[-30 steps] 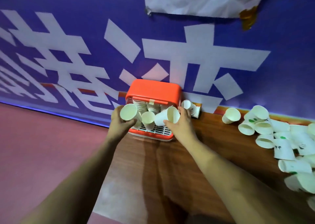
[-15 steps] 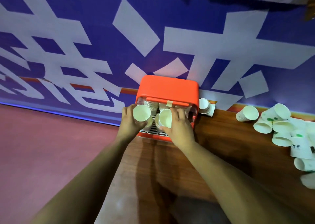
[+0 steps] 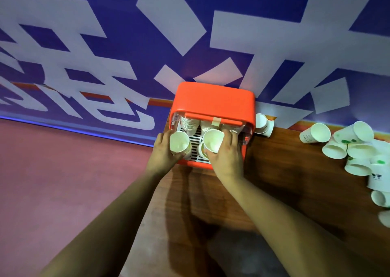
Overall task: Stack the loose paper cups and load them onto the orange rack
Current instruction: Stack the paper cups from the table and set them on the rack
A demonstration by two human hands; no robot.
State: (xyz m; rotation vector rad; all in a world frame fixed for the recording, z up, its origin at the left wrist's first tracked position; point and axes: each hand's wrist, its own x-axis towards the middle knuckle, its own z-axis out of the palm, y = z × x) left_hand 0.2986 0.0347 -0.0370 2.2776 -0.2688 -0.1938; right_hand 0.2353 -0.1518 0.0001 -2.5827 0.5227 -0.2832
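Now, grips paper cup in left hand at left front of orange rack, mouth toward camera. Holds second cup in right hand over rack's white grille. Loose cups heaped far right on wooden table.

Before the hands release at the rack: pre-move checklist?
1. Left hand grips left cup: ok.
2. Right hand grips right cup: ok.
3. Both cups over the orange rack, above its grille: ok.
4. Free spot under each cup: cannot tell, the hands hide it.
5. Loose cups off the table: not ok, many lie at the right.
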